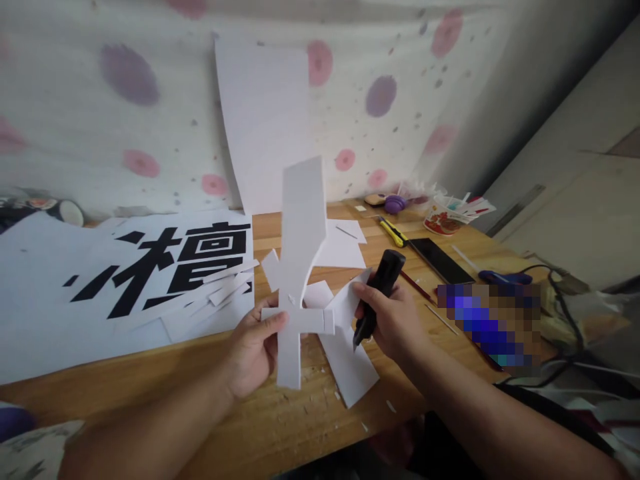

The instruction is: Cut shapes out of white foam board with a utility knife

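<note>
My left hand (255,353) grips a white foam-board cutout (304,220) at its crossbar, thumb on the front face. The cutout stands upright, a wide blade-like upper part over a short cross and a narrow stem. A line crosses the right end of the bar. My right hand (395,320) is closed around a thick black cutter (380,293), its thin pointed tip aimed down and left. That tip is to the right of the cutout, above a loose white board piece (353,367). Whether the tip touches that piece, I cannot tell.
A white sheet with bold black characters (185,260) lies left, with white offcut strips (225,287) over it. At right are a yellow utility knife (393,231), a black phone (440,260), a paper tub (445,217) and cables. A tall white board (265,127) leans against the back curtain.
</note>
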Available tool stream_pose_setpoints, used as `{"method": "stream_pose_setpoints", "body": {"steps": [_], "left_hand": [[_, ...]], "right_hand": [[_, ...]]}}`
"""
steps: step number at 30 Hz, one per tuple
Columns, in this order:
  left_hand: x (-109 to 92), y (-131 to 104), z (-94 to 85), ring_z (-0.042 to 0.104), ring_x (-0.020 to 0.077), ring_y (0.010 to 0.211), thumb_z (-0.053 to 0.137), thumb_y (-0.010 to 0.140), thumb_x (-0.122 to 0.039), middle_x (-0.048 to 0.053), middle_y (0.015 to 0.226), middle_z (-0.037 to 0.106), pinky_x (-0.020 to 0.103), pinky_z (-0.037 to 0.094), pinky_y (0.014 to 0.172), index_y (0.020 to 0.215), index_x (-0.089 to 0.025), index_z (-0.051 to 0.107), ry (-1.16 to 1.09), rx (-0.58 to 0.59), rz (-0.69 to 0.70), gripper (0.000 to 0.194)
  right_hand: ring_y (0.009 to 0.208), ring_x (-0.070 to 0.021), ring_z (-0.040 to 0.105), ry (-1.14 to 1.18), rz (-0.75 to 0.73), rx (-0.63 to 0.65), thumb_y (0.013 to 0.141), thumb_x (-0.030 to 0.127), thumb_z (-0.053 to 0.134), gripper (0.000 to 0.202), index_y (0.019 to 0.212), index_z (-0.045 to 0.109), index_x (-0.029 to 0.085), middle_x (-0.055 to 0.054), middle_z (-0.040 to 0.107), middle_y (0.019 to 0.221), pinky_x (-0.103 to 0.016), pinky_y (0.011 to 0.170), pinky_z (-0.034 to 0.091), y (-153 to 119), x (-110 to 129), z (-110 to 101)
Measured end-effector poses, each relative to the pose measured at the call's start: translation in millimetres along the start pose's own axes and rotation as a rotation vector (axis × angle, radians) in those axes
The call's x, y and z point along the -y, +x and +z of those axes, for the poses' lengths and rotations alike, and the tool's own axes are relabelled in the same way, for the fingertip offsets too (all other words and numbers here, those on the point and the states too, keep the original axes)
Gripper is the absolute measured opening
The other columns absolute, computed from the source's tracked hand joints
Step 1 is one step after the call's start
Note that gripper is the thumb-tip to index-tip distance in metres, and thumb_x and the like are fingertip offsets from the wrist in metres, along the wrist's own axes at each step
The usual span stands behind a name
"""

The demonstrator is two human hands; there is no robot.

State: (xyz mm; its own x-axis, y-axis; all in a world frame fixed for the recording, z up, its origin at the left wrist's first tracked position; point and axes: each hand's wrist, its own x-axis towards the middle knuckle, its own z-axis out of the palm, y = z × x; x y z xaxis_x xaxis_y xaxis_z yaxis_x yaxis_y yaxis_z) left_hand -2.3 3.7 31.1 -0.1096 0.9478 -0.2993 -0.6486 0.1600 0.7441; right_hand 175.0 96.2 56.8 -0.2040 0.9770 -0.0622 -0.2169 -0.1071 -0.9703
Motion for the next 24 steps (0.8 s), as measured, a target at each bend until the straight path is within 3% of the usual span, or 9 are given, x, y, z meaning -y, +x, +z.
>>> {"method": "stream_pose_setpoints", "body": {"steps": [3,8,11,13,15,19,24], "left_hand": [[-4.8,2.8,0.5,0.066,0.0125,0.065,0.092,0.055,-0.026,0.0,0.083,0.071,0.02,0.056,0.061,0.1,-0.022,0.064,0.009,-0.007,0.027,0.053],[-4.4,1.6,0.2,0.069,0.0189,0.066,0.094,0.054,-0.028,0.004,0.08,0.073,0.026,0.058,0.062,0.099,-0.018,0.061,0.067,-0.011,0.07,0.057],[-1.5,-0.6,0.4,0.07,0.0222,0.068,0.093,0.055,-0.028,0.005,0.08,0.073,0.031,0.06,0.062,0.1,-0.018,0.062,0.097,-0.017,0.1,0.055],[-0.4,-2.1,0.6,0.071,0.0235,0.07,0.092,0.057,-0.029,0.005,0.084,0.073,0.032,0.06,0.063,0.1,-0.018,0.062,0.107,-0.014,0.113,0.054],[0.2,-3.0,0.6,0.072,0.0244,0.073,0.091,0.059,-0.029,0.006,0.088,0.073,0.033,0.06,0.064,0.102,-0.018,0.061,0.117,-0.007,0.119,0.053],[0.8,-3.4,-0.5,0.072,0.0268,0.076,0.09,0.061,-0.03,0.007,0.092,0.073,0.034,0.06,0.061,0.106,-0.019,0.059,0.136,0.006,0.116,0.056],[-1.0,-3.7,0.1,0.072,0.0263,0.073,0.089,0.061,-0.031,0.008,0.089,0.074,0.034,0.06,0.061,0.11,-0.019,0.058,0.134,0.044,0.079,0.059]], "right_hand": [[0.038,-0.0113,0.047,-0.121,-0.045,-0.064,0.061,0.04,0.078,0.032,0.071,0.055,0.02,0.007,0.05,0.045,-0.022,0.037,0.035,15.2,4.1,-10.9],[0.04,-0.0103,0.05,-0.56,-0.235,-0.176,0.064,0.039,0.077,0.034,0.084,0.065,0.015,0.003,0.059,0.056,-0.024,0.039,0.038,32.2,17.6,-28.9],[0.043,-0.0091,0.049,-0.56,-0.217,0.069,0.068,0.04,0.076,0.028,0.079,0.065,0.016,0.004,0.057,0.057,-0.023,0.041,0.04,16.4,21.9,-25.3],[0.047,-0.009,0.052,-0.511,-0.132,0.303,0.069,0.039,0.076,0.027,0.08,0.067,0.016,0.002,0.06,0.062,-0.023,0.044,0.043,1.3,21.3,-17.9],[0.048,-0.0085,0.052,-0.445,-0.043,0.431,0.069,0.038,0.077,0.026,0.08,0.067,0.016,0.003,0.06,0.062,-0.022,0.044,0.043,-10.6,17.9,-10.6],[0.043,-0.0071,0.046,-0.302,0.084,0.438,0.066,0.037,0.08,0.028,0.077,0.065,0.016,0.006,0.055,0.052,-0.021,0.042,0.036,-17.5,6.6,-3.5],[0.045,-0.0065,0.047,-0.115,0.188,0.471,0.06,0.036,0.084,0.032,0.072,0.063,0.016,0.001,0.064,0.058,-0.021,0.045,0.035,-15.8,-2.1,-5.5]]}}
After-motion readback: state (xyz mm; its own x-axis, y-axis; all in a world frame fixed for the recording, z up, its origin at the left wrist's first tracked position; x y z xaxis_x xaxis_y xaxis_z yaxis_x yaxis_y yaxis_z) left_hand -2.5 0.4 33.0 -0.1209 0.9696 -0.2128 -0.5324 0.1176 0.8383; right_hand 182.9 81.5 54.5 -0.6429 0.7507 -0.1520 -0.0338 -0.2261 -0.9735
